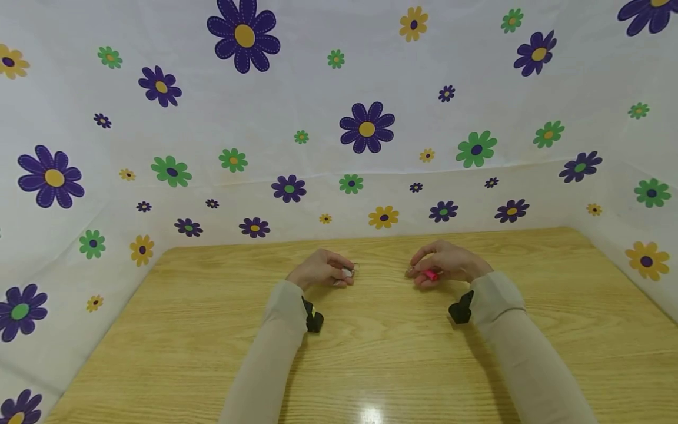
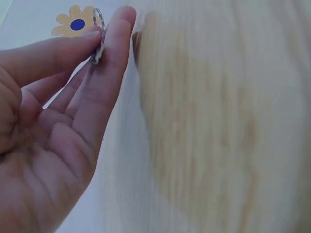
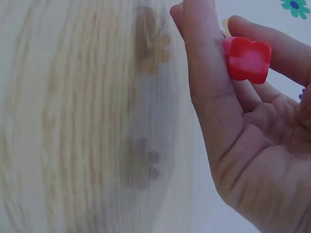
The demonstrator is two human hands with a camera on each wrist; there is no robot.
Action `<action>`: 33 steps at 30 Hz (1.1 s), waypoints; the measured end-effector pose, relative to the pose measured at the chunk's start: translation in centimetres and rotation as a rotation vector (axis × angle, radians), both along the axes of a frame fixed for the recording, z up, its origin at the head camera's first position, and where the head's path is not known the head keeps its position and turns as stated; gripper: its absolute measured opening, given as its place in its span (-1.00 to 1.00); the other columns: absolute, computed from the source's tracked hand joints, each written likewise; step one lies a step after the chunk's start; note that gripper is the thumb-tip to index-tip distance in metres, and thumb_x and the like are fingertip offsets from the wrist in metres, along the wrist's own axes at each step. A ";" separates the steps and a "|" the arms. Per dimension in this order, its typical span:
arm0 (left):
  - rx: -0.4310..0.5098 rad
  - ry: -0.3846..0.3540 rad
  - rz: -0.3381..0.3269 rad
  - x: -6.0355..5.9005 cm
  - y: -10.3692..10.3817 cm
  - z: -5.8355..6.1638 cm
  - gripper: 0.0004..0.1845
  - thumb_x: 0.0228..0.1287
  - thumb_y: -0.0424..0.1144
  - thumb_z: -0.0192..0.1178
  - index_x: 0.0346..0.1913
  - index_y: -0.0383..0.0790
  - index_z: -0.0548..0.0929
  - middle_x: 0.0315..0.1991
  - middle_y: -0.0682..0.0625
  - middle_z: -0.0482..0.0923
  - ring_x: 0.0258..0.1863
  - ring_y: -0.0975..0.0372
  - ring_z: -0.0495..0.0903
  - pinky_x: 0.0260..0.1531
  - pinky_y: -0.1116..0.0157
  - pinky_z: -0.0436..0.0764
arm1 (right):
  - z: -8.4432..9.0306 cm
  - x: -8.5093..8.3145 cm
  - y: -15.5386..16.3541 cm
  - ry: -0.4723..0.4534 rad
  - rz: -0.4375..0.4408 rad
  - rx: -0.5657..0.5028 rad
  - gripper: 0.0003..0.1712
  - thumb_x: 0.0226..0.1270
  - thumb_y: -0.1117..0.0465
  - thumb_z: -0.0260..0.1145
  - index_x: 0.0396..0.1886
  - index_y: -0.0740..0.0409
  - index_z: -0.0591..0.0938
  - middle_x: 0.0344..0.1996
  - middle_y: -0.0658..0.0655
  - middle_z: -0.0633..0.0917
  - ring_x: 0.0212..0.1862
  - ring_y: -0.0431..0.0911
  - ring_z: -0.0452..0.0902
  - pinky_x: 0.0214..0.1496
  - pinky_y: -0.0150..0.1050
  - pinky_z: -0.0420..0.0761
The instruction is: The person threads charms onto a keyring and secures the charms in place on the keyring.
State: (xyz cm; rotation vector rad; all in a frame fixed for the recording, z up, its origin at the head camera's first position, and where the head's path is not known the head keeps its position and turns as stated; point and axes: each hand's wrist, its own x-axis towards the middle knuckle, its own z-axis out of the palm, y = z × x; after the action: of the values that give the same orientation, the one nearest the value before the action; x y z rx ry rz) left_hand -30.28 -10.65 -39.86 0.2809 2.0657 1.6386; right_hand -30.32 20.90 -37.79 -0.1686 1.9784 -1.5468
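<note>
Red block (image 3: 249,60) and metal ring (image 2: 102,20) sit above the counter (image 1: 381,347), pinched by nearly closed fingers of your right hand (image 1: 447,262) and left hand (image 1: 320,270) respectively, probably to keep their ends clear.

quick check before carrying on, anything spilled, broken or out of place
Nothing stands out: the left hand holds a thin ring, the right hand holds a pink piece, and no spill or damage shows.

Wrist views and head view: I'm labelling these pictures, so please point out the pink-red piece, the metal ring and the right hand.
Pink-red piece (image 3: 249,59): right wrist view, on its end face.
Metal ring (image 2: 101,19): left wrist view, on its wire loop.
Right hand (image 1: 447,262): head view, on its back.
</note>
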 end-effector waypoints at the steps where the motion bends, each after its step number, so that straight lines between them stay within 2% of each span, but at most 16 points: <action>1: -0.001 0.007 0.000 0.0 0.0 0.0 -0.71 0.38 -0.63 0.12 0.11 -0.60 0.62 -0.21 -0.33 0.73 -0.36 0.21 0.73 -0.29 0.35 0.71 | 0.0 0.1 0.0 -0.003 -0.002 -0.006 -0.67 0.51 0.45 0.12 0.16 0.60 0.43 -0.06 0.37 0.73 -0.40 -0.12 0.70 -0.26 -0.26 0.74; 7: -0.005 0.031 0.010 0.3 0.6 0.3 -0.75 0.43 -0.58 0.11 0.09 -0.60 0.63 -0.19 -0.30 0.73 -0.39 0.23 0.72 -0.31 0.37 0.70 | -0.1 0.1 -0.2 -0.015 -0.015 -0.034 -0.71 0.49 0.46 0.15 0.11 0.57 0.46 -0.09 0.34 0.75 -0.42 -0.14 0.69 -0.32 -0.34 0.71; 14: -0.034 0.041 0.059 0.1 0.9 0.1 -0.79 0.43 -0.55 0.16 0.02 -0.56 0.68 -0.22 -0.25 0.74 -0.41 0.24 0.72 -0.33 0.35 0.72 | -0.4 -0.1 -0.4 -0.009 -0.028 -0.083 -0.85 0.46 0.47 0.19 -0.05 0.48 0.55 -0.20 0.26 0.77 -0.46 -0.17 0.67 -0.41 -0.41 0.66; 18: -0.065 0.069 0.062 0.1 1.1 0.1 -0.81 0.42 -0.49 0.21 -0.02 -0.52 0.71 -0.28 -0.20 0.75 -0.44 0.25 0.71 -0.36 0.35 0.71 | -0.6 0.0 -0.6 0.000 -0.056 -0.082 -0.90 0.46 0.47 0.20 -0.10 0.45 0.57 -0.22 0.27 0.77 -0.51 -0.22 0.63 -0.48 -0.47 0.60; 24: -0.062 0.083 0.061 0.1 1.2 0.3 -0.81 0.44 -0.45 0.22 -0.04 -0.53 0.72 -0.35 -0.17 0.75 -0.48 0.26 0.67 -0.39 0.37 0.67 | -0.5 0.1 -0.8 0.013 -0.069 -0.088 -0.93 0.45 0.48 0.22 -0.14 0.44 0.58 -0.26 0.24 0.78 -0.56 -0.25 0.59 -0.54 -0.51 0.54; 33: -0.056 0.093 0.063 0.3 1.5 0.4 -0.84 0.41 -0.48 0.23 -0.08 -0.54 0.73 -0.34 -0.21 0.75 -0.49 0.27 0.69 -0.37 0.33 0.71 | -0.8 0.1 -0.9 0.046 -0.083 -0.052 -0.95 0.43 0.45 0.28 -0.20 0.41 0.62 -0.33 0.20 0.79 -0.59 -0.26 0.55 -0.58 -0.52 0.45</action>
State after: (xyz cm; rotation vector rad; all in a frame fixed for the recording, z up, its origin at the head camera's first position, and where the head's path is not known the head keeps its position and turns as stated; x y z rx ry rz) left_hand -30.02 -9.16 -39.46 0.2809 2.2061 1.6295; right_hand -30.20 19.98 -38.61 -0.1458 2.0044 -1.6612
